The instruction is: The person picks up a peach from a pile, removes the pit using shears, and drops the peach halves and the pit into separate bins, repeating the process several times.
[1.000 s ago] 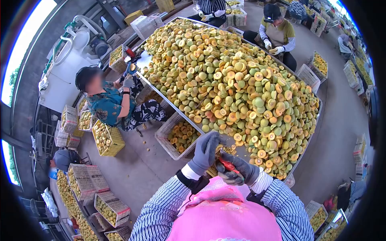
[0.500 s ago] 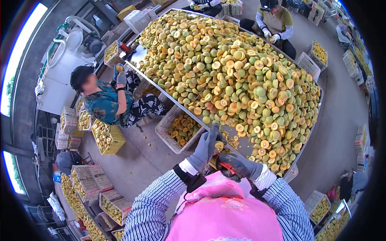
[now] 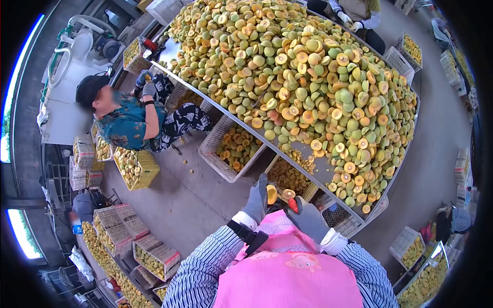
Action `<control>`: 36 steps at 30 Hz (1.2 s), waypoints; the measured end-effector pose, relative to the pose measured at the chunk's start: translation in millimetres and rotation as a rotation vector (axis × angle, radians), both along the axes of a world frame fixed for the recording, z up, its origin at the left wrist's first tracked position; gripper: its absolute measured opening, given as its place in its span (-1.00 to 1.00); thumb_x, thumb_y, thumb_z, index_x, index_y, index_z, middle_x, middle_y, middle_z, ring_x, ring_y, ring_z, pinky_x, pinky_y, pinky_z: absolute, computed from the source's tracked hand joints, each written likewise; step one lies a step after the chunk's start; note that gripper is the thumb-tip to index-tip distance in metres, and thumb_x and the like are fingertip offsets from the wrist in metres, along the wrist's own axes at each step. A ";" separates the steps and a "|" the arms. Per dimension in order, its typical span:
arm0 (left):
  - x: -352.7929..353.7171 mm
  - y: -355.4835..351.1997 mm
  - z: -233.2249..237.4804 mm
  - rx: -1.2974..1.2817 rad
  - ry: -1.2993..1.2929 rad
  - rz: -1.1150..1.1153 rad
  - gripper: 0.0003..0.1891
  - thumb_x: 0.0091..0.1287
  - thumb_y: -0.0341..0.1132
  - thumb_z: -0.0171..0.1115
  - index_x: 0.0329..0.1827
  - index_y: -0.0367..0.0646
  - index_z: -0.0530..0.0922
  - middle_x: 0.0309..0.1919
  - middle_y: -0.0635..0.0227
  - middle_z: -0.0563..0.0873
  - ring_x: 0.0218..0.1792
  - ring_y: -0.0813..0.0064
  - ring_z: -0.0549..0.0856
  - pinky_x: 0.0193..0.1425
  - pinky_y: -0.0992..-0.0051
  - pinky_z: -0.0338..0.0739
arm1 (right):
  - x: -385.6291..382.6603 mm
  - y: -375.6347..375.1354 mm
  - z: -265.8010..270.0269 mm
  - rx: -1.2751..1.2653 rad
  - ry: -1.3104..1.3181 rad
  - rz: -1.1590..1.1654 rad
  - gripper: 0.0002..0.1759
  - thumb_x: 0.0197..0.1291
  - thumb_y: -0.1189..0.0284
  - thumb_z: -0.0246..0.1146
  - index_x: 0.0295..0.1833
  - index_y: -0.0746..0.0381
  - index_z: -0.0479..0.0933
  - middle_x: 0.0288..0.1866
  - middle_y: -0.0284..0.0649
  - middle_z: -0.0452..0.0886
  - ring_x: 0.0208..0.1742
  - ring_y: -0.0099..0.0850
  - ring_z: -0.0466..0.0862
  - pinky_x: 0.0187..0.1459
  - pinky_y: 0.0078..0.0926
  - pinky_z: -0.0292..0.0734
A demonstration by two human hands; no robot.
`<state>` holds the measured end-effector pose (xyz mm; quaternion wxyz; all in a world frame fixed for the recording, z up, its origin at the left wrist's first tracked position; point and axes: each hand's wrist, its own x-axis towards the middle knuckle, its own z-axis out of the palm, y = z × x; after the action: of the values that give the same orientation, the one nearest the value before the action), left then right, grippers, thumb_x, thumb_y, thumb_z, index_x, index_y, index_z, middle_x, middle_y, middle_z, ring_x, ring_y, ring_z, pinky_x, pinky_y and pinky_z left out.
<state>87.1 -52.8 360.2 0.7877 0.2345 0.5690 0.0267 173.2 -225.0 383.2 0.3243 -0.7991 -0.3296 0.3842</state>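
Observation:
My left hand (image 3: pixel 255 200), in a grey glove, holds a yellow-orange fruit half (image 3: pixel 271 194) by its fingertips, in front of the pink apron. Beside it, my right hand (image 3: pixel 309 217) is closed around a red-handled tool (image 3: pixel 293 205); its blade cannot be made out. Another cut fruit piece (image 3: pixel 288 194) shows between the hands, close to the tool. Beyond them, a metal table (image 3: pixel 322 169) bears a large heap of green and yellow halved fruit (image 3: pixel 303 87). Under the table edge is a basket of small fruit pieces (image 3: pixel 287 178).
A white crate of fruit (image 3: pixel 232 149) stands left of my hands. A co-worker (image 3: pixel 123 115) sits at the table's left side, near a yellow crate (image 3: pixel 136 168). Another person (image 3: pixel 359 18) works across the table. More crates (image 3: pixel 120 228) stand at lower left.
My hands have moved apart and down from the table edge, and the fruit half is now in plain sight. The view has shifted, showing the basket of pieces under the edge.

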 end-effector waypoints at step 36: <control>56.1 -59.9 -40.0 0.349 0.270 -0.218 -0.55 0.41 -0.04 0.25 0.23 -0.11 0.52 -0.05 0.41 0.65 -0.16 0.53 0.65 -0.13 0.49 0.51 | 307.3 -147.8 -239.5 -0.485 -0.369 -0.542 -0.18 -0.01 0.24 0.52 0.37 0.13 0.34 0.27 0.01 0.49 0.09 -0.01 0.65 0.03 -0.12 0.60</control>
<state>143.2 -112.7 320.2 0.6502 0.4285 0.6273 0.0078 480.6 -372.8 143.6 0.1511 -0.9659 -0.0596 0.2018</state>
